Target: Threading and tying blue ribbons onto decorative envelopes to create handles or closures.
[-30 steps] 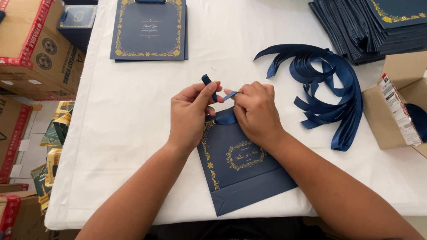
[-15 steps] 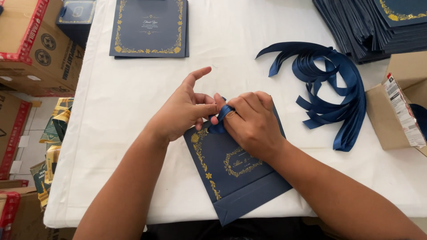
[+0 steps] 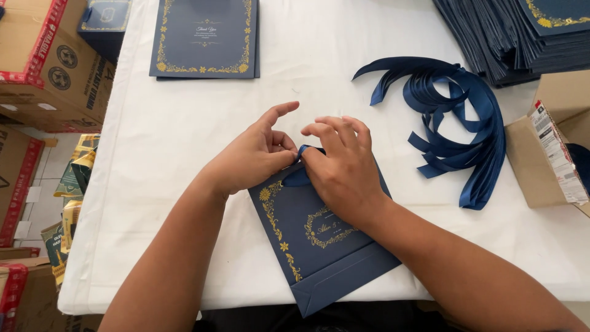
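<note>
A flat navy paper bag (image 3: 307,243) with gold floral print lies tilted on the white tablecloth (image 3: 184,154), its folded bottom toward me. A navy ribbon (image 3: 297,177) sits at the bag's top edge. My left hand (image 3: 252,157) pinches this ribbon between thumb and fingers, index finger raised. My right hand (image 3: 341,169) rests on the bag's top and grips the same ribbon from the right, with its fingers curled over it. The ribbon's ends are hidden between the two hands.
A bundle of loose navy ribbons (image 3: 458,123) lies to the right. A stack of flat navy bags (image 3: 522,37) fills the far right corner, and finished bags (image 3: 206,40) lie at the far centre. An open cardboard box (image 3: 550,147) is at right; boxes (image 3: 43,61) stand left.
The ribbon ends, held up and apart a second ago, have been brought down onto the bag's top. Both hands closed in together, and the bag turned and slid slightly left.
</note>
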